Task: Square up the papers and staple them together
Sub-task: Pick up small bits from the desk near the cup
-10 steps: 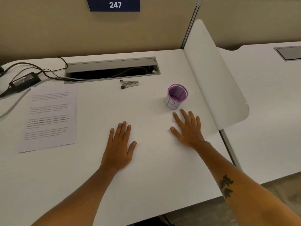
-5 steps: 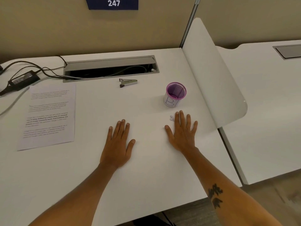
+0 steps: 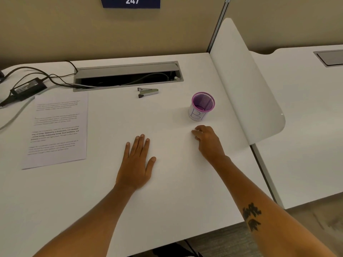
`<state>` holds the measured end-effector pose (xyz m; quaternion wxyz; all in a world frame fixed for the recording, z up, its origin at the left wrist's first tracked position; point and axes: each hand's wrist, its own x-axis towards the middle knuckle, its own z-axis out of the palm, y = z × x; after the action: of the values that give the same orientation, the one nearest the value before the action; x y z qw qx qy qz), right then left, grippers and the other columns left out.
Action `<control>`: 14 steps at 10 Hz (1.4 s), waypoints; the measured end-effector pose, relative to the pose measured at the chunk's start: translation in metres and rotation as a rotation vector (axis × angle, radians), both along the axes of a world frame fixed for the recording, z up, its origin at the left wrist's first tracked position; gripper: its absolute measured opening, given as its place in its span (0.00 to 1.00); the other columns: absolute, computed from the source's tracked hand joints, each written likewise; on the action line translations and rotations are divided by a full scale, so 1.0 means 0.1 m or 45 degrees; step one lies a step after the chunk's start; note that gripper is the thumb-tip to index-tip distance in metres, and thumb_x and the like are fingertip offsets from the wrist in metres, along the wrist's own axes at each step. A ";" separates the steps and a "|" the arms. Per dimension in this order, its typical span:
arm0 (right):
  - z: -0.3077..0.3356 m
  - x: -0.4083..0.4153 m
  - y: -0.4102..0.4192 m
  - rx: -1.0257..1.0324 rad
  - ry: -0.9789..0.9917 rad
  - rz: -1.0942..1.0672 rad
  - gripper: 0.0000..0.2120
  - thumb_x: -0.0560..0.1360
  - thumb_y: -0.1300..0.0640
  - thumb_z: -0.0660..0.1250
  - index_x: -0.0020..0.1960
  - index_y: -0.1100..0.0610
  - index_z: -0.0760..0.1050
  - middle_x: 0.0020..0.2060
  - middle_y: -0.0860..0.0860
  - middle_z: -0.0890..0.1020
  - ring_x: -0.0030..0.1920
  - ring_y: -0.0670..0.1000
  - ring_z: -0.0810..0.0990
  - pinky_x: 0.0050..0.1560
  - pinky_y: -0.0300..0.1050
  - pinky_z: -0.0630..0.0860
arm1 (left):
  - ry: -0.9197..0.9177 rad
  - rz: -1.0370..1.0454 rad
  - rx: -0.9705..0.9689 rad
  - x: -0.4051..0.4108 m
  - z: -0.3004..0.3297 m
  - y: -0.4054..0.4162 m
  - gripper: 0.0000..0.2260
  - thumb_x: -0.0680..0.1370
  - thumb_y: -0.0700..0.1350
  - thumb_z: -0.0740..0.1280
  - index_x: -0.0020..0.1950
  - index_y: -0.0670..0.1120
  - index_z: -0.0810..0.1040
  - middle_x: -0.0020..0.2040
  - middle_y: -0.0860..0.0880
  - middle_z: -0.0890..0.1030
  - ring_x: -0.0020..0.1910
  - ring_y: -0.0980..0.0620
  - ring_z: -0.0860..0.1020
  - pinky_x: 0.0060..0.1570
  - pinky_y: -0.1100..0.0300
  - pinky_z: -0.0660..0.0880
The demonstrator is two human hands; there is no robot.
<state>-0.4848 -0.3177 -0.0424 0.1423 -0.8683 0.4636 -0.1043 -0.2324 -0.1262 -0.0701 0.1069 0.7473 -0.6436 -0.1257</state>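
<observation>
White laminate covers the desk [image 3: 176, 191], and at its far left edge a black power adapter [image 3: 27, 88] lies with dark cables [image 3: 46, 75] looping toward the back. Just in front of the adapter sit the papers [image 3: 57, 130], a printed stack lying flat with its text facing up, its edges close to aligned though a thin sliver of a lower sheet shows along the bottom edge. To the right of the stack, along the back of the desk, a grey cable tray [image 3: 128, 76] stands with its lid lifted, a pale cable visible inside. Directly in front of the tray lies the stapler [image 3: 148, 92], small and silver with black tips, on its side, well apart from the papers and from both hands. Nearer the front, the left hand [image 3: 136, 164] rests palm down on bare desk with fingers straight and together, thumb spread, holding nothing. Further right, the right hand [image 3: 208, 140] sits on the desk with its fingers curled under toward the surface; whether they pinch anything I cannot tell. Just behind that hand stands a purple mesh cup [image 3: 202, 106] wrapped in a white label with blue handwriting. A white divider panel [image 3: 245, 86] rises at the desk's right edge, and above, on the beige wall, a blue sign [image 3: 130, 1] reads 247.
</observation>
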 end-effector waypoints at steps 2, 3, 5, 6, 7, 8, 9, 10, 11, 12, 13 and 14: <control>0.02 0.02 -0.07 -0.088 0.150 0.074 0.12 0.69 0.76 0.71 0.50 0.65 0.85 0.45 0.58 0.84 0.46 0.62 0.81 0.40 0.52 0.81 | 0.017 0.002 -0.015 0.00 0.01 0.00 0.32 0.87 0.60 0.48 0.87 0.46 0.50 0.88 0.46 0.48 0.87 0.48 0.45 0.85 0.41 0.47; 0.01 0.07 -0.09 -0.104 0.249 0.070 0.10 0.69 0.76 0.67 0.45 0.67 0.83 0.40 0.60 0.81 0.42 0.62 0.79 0.38 0.55 0.81 | 0.019 0.005 -0.017 0.00 0.00 0.00 0.32 0.87 0.60 0.49 0.87 0.46 0.50 0.88 0.46 0.48 0.87 0.48 0.45 0.85 0.41 0.47; -0.03 0.15 0.01 -0.190 0.264 0.053 0.09 0.68 0.78 0.68 0.43 0.67 0.81 0.37 0.60 0.80 0.39 0.61 0.77 0.34 0.53 0.80 | -0.009 0.004 0.004 0.00 0.00 0.00 0.32 0.87 0.60 0.48 0.87 0.46 0.48 0.88 0.46 0.46 0.87 0.49 0.43 0.85 0.41 0.47; -0.03 0.15 0.06 -0.208 0.220 0.051 0.11 0.66 0.79 0.67 0.44 0.68 0.80 0.37 0.61 0.79 0.39 0.61 0.77 0.34 0.53 0.79 | -0.012 0.006 0.009 0.00 0.00 0.00 0.32 0.87 0.60 0.47 0.87 0.46 0.47 0.88 0.46 0.46 0.87 0.49 0.43 0.85 0.41 0.47; 0.00 0.16 0.01 -0.123 0.026 -0.108 0.14 0.66 0.78 0.65 0.46 0.66 0.83 0.41 0.60 0.83 0.42 0.62 0.80 0.40 0.52 0.80 | -0.006 0.009 0.006 0.00 0.00 0.00 0.32 0.87 0.60 0.47 0.87 0.46 0.48 0.88 0.46 0.46 0.87 0.49 0.43 0.85 0.41 0.47; 0.11 0.13 -0.07 0.202 -0.467 -0.634 0.10 0.73 0.70 0.69 0.48 0.60 0.87 0.45 0.54 0.89 0.46 0.53 0.86 0.54 0.47 0.82 | -0.006 0.008 0.007 0.00 0.00 0.00 0.32 0.87 0.60 0.48 0.87 0.46 0.47 0.88 0.47 0.46 0.87 0.49 0.43 0.85 0.41 0.47; 0.20 0.03 -0.14 0.652 -0.923 -0.988 0.09 0.73 0.70 0.73 0.48 0.60 0.87 0.43 0.55 0.88 0.39 0.52 0.85 0.54 0.48 0.84 | -0.015 0.007 0.012 0.00 0.00 0.00 0.32 0.87 0.60 0.47 0.87 0.46 0.47 0.88 0.46 0.46 0.87 0.49 0.43 0.86 0.41 0.46; 0.33 -0.10 -0.28 1.078 -1.301 -1.141 0.08 0.74 0.75 0.72 0.48 0.64 0.84 0.44 0.58 0.85 0.45 0.55 0.84 0.47 0.41 0.85 | -0.018 0.010 0.016 0.00 0.00 0.00 0.32 0.87 0.61 0.47 0.87 0.46 0.48 0.88 0.46 0.46 0.87 0.49 0.43 0.86 0.41 0.46; 0.54 -0.16 -0.48 1.207 -1.528 -1.069 0.08 0.77 0.75 0.68 0.50 0.65 0.82 0.44 0.58 0.83 0.46 0.53 0.84 0.44 0.38 0.84 | -0.015 0.011 0.015 0.00 0.00 0.00 0.32 0.87 0.61 0.47 0.87 0.46 0.48 0.88 0.46 0.46 0.87 0.49 0.43 0.85 0.41 0.46; 0.83 -0.13 -0.62 1.204 -1.594 -0.953 0.08 0.78 0.75 0.67 0.49 0.64 0.81 0.43 0.56 0.83 0.45 0.50 0.84 0.47 0.38 0.84 | -0.013 0.009 0.011 0.00 0.00 0.00 0.32 0.87 0.61 0.47 0.87 0.46 0.48 0.88 0.46 0.47 0.87 0.49 0.42 0.85 0.41 0.46; 1.17 -0.02 -0.77 1.063 -1.521 -0.862 0.08 0.75 0.74 0.72 0.48 0.64 0.83 0.43 0.56 0.86 0.44 0.50 0.87 0.52 0.43 0.84 | -0.008 0.013 0.000 0.00 0.00 0.00 0.32 0.87 0.60 0.48 0.87 0.46 0.49 0.88 0.46 0.48 0.87 0.49 0.43 0.85 0.40 0.47; 1.28 0.10 -0.89 0.855 -1.312 -0.824 0.09 0.72 0.72 0.76 0.50 0.65 0.85 0.44 0.58 0.87 0.44 0.54 0.87 0.53 0.47 0.85 | -0.010 0.010 -0.004 0.00 -0.01 -0.01 0.32 0.87 0.60 0.48 0.87 0.46 0.49 0.88 0.46 0.48 0.87 0.49 0.44 0.85 0.40 0.48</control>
<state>-0.4752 -0.4070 0.0852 0.5668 -0.4352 0.5798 -0.3914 -0.2321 -0.1271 -0.0707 0.1060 0.7503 -0.6412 -0.1211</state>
